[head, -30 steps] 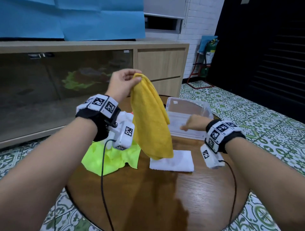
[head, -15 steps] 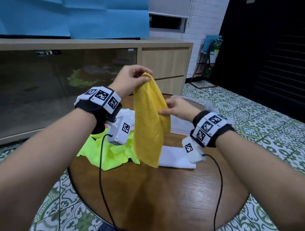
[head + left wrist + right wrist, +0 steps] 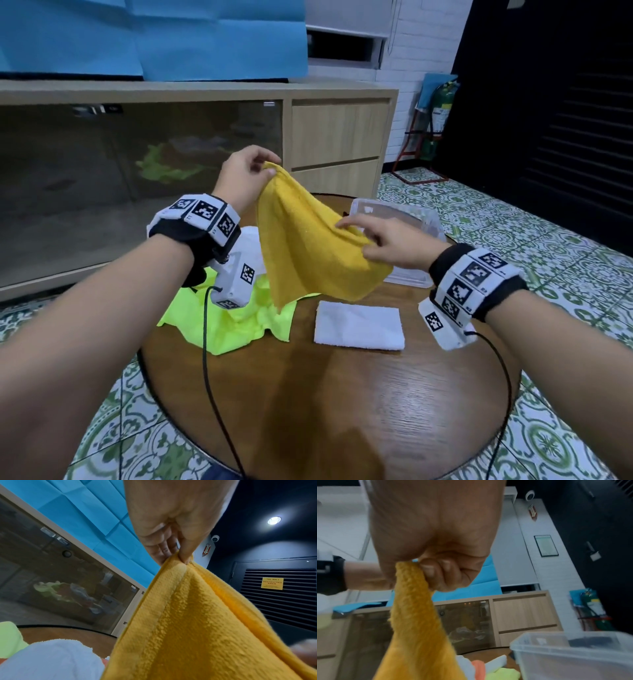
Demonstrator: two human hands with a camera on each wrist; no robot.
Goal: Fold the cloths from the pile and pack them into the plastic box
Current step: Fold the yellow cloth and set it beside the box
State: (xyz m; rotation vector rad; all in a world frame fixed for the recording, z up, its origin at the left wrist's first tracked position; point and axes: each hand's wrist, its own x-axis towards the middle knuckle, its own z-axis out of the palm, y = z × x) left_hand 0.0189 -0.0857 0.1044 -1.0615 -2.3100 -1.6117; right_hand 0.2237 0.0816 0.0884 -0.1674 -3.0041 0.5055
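Now my right hand (image 3: pixel 387 245) pinches the fuzzy yellow terry cloth (image 3: pixel 315 253) too, my left hand (image 3: pixel 245 171) gripping its corner, so I judge folding can begin.

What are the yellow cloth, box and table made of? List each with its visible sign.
Yellow cloth: looks like terry or microfibre, with a nubby looped pile and stitched hem.
Box: clear, slightly frosted plastic; see-through walls.
Table: wood or wood veneer, glossy; grain and reflections show.

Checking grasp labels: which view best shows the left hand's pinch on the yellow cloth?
Left wrist: the left hand pinches the yellow cloth corner up close, thumb against fingers. Head shows the pinch small and from behind. Right wrist shows only the left wrist and forearm, not the pinch.
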